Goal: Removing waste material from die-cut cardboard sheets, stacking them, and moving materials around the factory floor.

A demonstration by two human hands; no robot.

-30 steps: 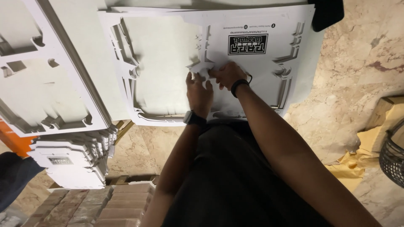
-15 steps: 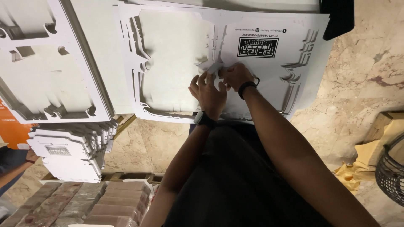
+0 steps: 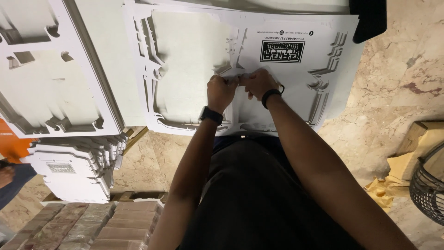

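Both hands have drawn together. The left hand (image 3: pixel 221 92) and right hand (image 3: pixel 259 84) now pinch one cut-out piece (image 3: pixel 245 78) of the white card sheet (image 3: pixel 194 55), apparently working it loose.

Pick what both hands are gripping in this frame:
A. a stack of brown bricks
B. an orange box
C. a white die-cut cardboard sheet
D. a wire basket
C. The left hand and right hand meet with fingers pinched on the white die-cut cardboard sheet lying in front of the person; the wire basket sits apart at the right edge, untouched.
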